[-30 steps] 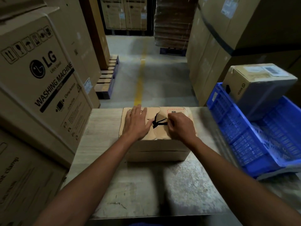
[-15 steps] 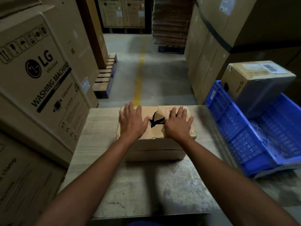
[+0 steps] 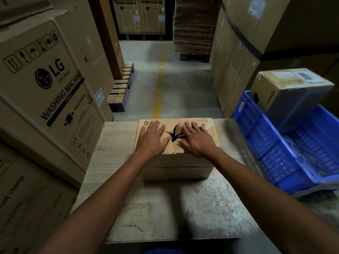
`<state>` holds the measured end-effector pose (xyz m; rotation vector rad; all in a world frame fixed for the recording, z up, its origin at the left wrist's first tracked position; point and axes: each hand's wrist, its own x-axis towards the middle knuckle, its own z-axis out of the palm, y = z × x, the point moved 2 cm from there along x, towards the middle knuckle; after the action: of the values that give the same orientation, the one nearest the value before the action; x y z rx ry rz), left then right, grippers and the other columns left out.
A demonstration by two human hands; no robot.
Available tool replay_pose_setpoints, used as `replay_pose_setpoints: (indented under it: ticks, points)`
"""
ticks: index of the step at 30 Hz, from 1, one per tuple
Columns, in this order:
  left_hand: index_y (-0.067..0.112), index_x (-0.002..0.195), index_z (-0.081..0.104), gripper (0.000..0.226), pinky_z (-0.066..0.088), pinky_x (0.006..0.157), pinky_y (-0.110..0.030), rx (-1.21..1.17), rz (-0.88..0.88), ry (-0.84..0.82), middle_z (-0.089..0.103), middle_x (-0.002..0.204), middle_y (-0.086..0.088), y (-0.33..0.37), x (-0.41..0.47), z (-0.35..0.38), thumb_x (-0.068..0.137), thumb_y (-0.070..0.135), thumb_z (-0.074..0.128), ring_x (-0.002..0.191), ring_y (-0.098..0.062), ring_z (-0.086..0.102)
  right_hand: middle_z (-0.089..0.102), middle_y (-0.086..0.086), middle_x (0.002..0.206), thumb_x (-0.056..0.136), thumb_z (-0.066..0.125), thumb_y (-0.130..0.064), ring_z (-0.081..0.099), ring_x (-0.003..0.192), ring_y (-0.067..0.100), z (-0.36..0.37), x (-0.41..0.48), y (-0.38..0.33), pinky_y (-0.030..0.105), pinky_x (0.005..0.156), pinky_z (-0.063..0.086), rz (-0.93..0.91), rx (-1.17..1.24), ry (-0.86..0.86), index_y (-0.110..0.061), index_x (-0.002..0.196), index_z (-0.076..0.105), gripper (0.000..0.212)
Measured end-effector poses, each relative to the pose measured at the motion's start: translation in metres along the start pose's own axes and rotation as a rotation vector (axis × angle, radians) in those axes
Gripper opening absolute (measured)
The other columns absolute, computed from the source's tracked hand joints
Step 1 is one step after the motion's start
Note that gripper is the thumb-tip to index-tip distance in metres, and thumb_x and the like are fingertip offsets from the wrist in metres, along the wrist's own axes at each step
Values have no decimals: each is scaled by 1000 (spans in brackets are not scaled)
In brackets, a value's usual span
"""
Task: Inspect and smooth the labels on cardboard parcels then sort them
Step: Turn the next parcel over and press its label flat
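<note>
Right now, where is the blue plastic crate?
In the head view, the blue plastic crate stands at the right, beside the worn table; a cardboard box with a barcode label sits at its far end.

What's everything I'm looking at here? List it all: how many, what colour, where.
parcel: one, brown cardboard, top torn, on the table's far middle.
table: one, worn grey, in front of the person.
crate: one, blue plastic, right of the table.
barcoded box: one, brown, at the crate's far end.
washing machine carton: one, brown with black print, left.
tall cartons: several, brown, stacked right.
pallet: one, wooden, on the floor left of the aisle.
floor line: one, yellow, down the aisle.
left hand: flat on the parcel's top, left side.
right hand: flat on the parcel's top, right side.
</note>
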<state>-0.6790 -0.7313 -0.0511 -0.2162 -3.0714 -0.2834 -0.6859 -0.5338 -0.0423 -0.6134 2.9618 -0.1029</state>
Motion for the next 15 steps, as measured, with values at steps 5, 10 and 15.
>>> replay_pose_setpoints:
  ticks: [5, 10, 15]
  points:
    - [23, 159, 13, 75, 2, 119, -61, -87, -286, 76, -15, 166, -11, 0, -11, -8, 99, 62, 37, 152, -35, -13, 40, 14, 155, 98, 30, -53, 30, 146, 32, 10, -21, -7, 55, 117, 25, 275, 45, 312, -16, 141, 45, 58]
    - [17, 158, 12, 85, 36, 108, -56, -326, -566, 78, -4, 166, -17, -2, -17, -19, 95, 60, 50, 143, -46, 29, 8, 23, 166, 95, 44, -61, 6, 152, 45, 4, -28, -9, 62, 117, 14, 669, 261, 223, -19, 155, 29, 75]
    - [22, 157, 20, 75, 41, 103, -49, -464, -623, 139, 27, 160, -12, -11, -28, -19, 96, 50, 53, 136, -36, 41, 32, 18, 156, 89, 61, -43, 36, 138, 38, 3, -44, -6, 54, 110, 33, 711, 477, 430, -20, 139, 51, 56]
